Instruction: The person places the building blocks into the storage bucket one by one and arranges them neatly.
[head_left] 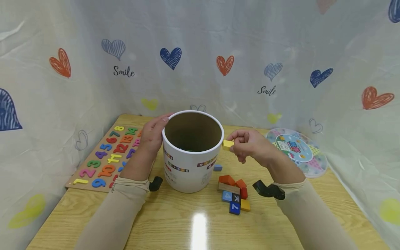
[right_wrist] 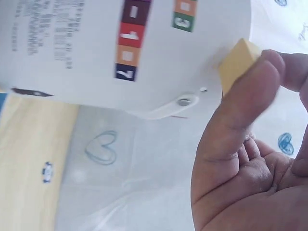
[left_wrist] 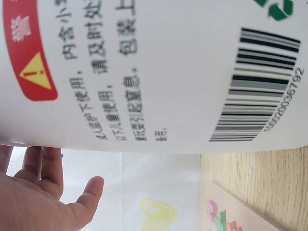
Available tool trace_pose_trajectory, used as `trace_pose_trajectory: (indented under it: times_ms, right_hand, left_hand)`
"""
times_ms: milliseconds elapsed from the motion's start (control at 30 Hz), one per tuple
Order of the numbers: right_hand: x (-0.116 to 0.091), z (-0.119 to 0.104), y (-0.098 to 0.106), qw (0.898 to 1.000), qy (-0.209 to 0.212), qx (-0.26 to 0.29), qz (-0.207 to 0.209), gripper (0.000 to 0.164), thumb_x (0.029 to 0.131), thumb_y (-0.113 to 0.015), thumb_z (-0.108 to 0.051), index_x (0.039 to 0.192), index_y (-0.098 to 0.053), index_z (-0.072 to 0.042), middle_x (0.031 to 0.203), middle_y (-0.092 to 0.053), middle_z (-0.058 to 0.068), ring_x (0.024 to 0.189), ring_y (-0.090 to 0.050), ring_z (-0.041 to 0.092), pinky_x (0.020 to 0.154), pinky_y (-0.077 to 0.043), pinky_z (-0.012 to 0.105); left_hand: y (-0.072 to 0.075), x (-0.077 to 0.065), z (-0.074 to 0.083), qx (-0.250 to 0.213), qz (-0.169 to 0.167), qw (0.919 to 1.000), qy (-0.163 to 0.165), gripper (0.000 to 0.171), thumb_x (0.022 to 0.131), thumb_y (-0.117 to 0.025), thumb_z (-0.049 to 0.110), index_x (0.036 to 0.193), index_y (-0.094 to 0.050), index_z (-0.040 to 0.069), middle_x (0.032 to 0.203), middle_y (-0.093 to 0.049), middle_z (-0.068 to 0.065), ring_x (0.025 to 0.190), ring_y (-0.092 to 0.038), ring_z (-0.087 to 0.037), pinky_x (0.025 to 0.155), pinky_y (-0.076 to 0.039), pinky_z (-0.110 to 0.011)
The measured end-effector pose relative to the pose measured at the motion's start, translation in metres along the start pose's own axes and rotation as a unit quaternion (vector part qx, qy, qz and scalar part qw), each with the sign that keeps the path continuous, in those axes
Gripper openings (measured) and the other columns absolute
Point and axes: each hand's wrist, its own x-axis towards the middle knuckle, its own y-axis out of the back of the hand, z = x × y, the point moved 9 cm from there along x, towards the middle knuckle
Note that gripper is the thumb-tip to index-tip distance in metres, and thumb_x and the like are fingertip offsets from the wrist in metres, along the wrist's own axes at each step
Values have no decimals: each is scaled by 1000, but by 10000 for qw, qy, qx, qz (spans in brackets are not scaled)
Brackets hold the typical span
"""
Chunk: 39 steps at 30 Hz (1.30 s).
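My right hand [head_left: 251,146] pinches a small yellow block [head_left: 227,144] between thumb and fingertips, just outside the right side of a white bucket [head_left: 187,173]. From the right wrist, the yellow block [right_wrist: 238,62] shows an angular top close to the bucket wall. My left hand [head_left: 153,133] rests against the bucket's left side near the rim; in the left wrist view its fingers touch the wall and the thumb [left_wrist: 91,192] stands away from it. The bucket stands upright with its top uncovered, and what lies at its dark bottom is hard to make out.
Several coloured blocks [head_left: 235,197] lie in front of the bucket on the right, and a light blue block [head_left: 217,167] sits beside it. A number board [head_left: 93,184] lies at left, a round patterned lid [head_left: 315,166] at right. A heart-printed curtain [head_left: 200,90] surrounds the table.
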Motion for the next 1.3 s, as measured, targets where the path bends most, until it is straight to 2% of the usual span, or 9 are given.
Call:
trace_pose_trajectory:
  times_ms: [167, 267, 467, 600, 833, 933, 1033, 1167, 1300]
  right_hand:
    - [10, -15, 11, 9996, 204, 63, 194, 16, 89, -56, -3, 105, -54, 2, 61, -51, 4, 48, -45, 19, 44, -44, 31]
    - [11, -21, 14, 9988, 297, 169, 339, 17, 89, -55, -2, 106, -55, 2, 65, -53, 4, 50, -44, 17, 43, -43, 29]
    - [19, -38, 2, 9973, 492, 317, 451, 24, 88, -58, -3, 112, -55, 4, 69, -55, 8, 52, -45, 18, 46, -46, 28]
    - [25, -49, -8, 9955, 702, 493, 407, 30, 87, -61, -2, 116, -55, 1, 69, -56, 11, 52, -49, 20, 47, -48, 29]
    - [17, -53, -6, 9893, 1230, 692, 359, 27, 87, -58, 1, 114, -56, -1, 65, -57, 9, 49, -50, 21, 45, -48, 29]
    - [7, -36, 0, 9898, 1186, 707, 359, 26, 88, -56, 2, 114, -56, 1, 62, -54, 7, 48, -50, 20, 44, -48, 29]
    - [-6, -5, 8, 9929, 930, 597, 430, 25, 89, -54, 2, 115, -55, 2, 61, -53, 6, 48, -50, 20, 45, -48, 30]
    - [-26, 54, 16, 9978, 179, 337, 544, 26, 92, -54, -3, 117, -52, 2, 59, -50, 5, 49, -48, 20, 46, -48, 30]
    - [-49, 112, 17, 9967, -670, 142, 438, 38, 91, -60, -10, 123, -46, 6, 58, -45, 2, 51, -45, 17, 47, -45, 28]
  left_hand:
    - [1, 0, -2, -45, 13, 10000, 38, 39, 98, -47, 40, 126, -62, 19, 127, -59, -1, 119, -50, -18, 101, -38, -45]
    - [1, 1, -1, -79, -27, 10000, 34, 39, 98, -48, 39, 127, -62, 18, 128, -59, -2, 120, -50, -20, 101, -38, -46]
    - [-1, -6, 14, -10, 5, 10000, 29, 37, 99, -46, 30, 127, -61, 12, 128, -59, -6, 120, -50, -22, 101, -38, -46]
    - [-2, -10, 20, 78, 16, 9999, 100, 37, 99, -45, 28, 128, -60, 10, 129, -58, -7, 121, -50, -23, 101, -39, -46]
    - [-1, -1, 5, -64, -21, 10000, -18, 37, 98, -47, 34, 126, -62, 14, 127, -59, -6, 120, -51, -24, 101, -39, -49]
    - [-1, 4, 1, -109, 3, 9997, -202, 38, 98, -48, 35, 125, -63, 12, 126, -60, -6, 118, -52, -23, 101, -40, -47]
    - [-1, 5, 3, -171, 23, 9993, -344, 39, 98, -48, 34, 125, -62, 9, 126, -60, -9, 119, -52, -24, 101, -39, -47]
    - [-1, 5, 3, -217, 71, 9992, -321, 39, 98, -48, 33, 125, -63, 9, 127, -60, -9, 120, -52, -25, 102, -38, -48]
    - [1, 5, -1, -180, 94, 9996, -207, 38, 98, -49, 34, 124, -63, 11, 127, -60, -6, 121, -51, -23, 103, -37, -46]
